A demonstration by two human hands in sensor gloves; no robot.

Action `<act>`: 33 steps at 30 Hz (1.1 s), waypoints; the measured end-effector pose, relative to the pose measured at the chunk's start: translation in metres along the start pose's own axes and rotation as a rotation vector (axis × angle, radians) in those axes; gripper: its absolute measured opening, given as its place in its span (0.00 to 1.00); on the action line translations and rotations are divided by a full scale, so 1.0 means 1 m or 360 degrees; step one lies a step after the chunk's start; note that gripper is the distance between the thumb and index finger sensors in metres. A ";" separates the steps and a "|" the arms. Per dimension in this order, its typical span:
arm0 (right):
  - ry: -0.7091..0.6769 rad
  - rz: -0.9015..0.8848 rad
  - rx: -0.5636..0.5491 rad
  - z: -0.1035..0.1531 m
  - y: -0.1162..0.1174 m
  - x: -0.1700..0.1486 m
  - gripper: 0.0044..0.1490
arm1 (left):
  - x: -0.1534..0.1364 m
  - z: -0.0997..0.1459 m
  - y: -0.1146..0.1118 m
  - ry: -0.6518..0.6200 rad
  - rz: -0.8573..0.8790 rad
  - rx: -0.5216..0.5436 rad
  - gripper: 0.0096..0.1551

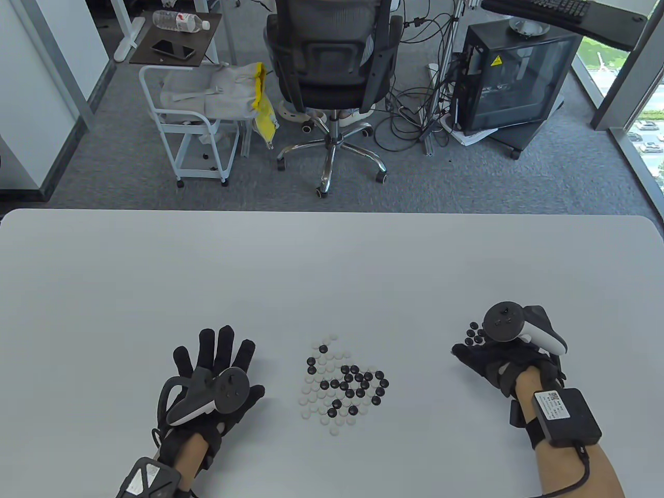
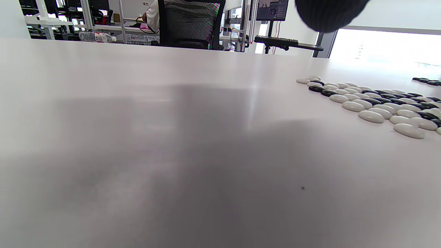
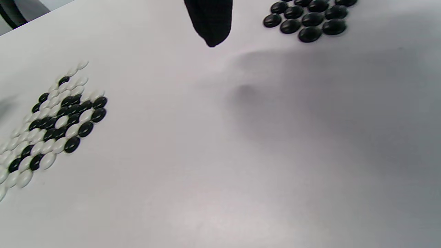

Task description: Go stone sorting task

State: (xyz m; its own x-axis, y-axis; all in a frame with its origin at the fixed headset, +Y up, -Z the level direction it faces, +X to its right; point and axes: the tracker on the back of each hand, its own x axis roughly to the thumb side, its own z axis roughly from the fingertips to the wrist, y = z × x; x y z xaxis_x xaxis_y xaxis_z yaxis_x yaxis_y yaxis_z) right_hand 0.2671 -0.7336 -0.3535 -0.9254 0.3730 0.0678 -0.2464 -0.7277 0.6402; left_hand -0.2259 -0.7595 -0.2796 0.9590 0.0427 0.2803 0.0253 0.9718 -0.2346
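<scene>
Fingers [image 1: 220, 345] of the left hand [image 1: 215, 381] lie spread flat on the desk [image 1: 332, 270], nearer the mixed stones [image 1: 342, 384] to their right; the right hand [image 1: 500, 358], finger state unclear, rests beside the sorted black stones [image 1: 474, 333].

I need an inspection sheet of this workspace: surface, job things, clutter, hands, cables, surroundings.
Surface: white table, bare beyond the stones.
Job's things: mixed pile of black and white stones at centre; small group of black stones apart, beside the right hand.
Clutter: nothing seen on the table.
Hands: left hand flat, fingers spread, holding nothing; right hand by the black group, grip cannot be told.
Cables: a lead from the right wrist box; tangled floor cables.
Surroundings: office chair, white cart, black cabinet.
</scene>
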 end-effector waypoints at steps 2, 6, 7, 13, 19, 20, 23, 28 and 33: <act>-0.0100 0.0039 0.0041 -0.004 0.007 0.019 0.46 | 0.000 0.000 0.000 -0.0001 0.0000 0.0004 0.52; -0.0242 0.0086 0.0124 -0.012 0.019 0.048 0.46 | 0.000 0.000 0.000 -0.0002 0.0000 0.0003 0.52; -0.0266 0.0096 0.0135 -0.014 0.021 0.054 0.46 | 0.000 0.000 0.000 -0.0002 0.0000 0.0004 0.52; -0.0386 0.0122 0.0216 -0.038 0.039 0.086 0.45 | 0.000 0.001 0.000 -0.0003 -0.0001 0.0009 0.52; -0.0441 0.0118 0.0275 -0.057 0.054 0.102 0.45 | -0.001 0.001 0.000 -0.0004 0.0004 0.0017 0.52; -0.0443 0.0119 0.0278 -0.058 0.055 0.103 0.45 | -0.001 0.002 0.000 -0.0004 0.0006 0.0018 0.52; -0.0402 0.0143 0.0284 -0.062 0.055 0.101 0.45 | -0.002 0.002 0.000 -0.0002 0.0011 0.0021 0.52; -0.0199 0.0165 0.0198 -0.061 0.031 0.078 0.45 | -0.004 0.003 0.000 0.0004 0.0016 0.0020 0.52; 0.0103 0.0133 0.0105 -0.052 0.005 0.033 0.45 | -0.004 0.003 0.000 0.0001 0.0015 0.0027 0.52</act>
State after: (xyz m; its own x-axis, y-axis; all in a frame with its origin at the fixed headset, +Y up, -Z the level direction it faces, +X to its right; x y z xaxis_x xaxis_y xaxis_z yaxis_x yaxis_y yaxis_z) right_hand 0.2203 -0.7550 -0.3881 -0.9590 0.2733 0.0748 -0.1502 -0.7144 0.6835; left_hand -0.2308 -0.7586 -0.2778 0.9594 0.0519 0.2773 0.0112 0.9751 -0.2213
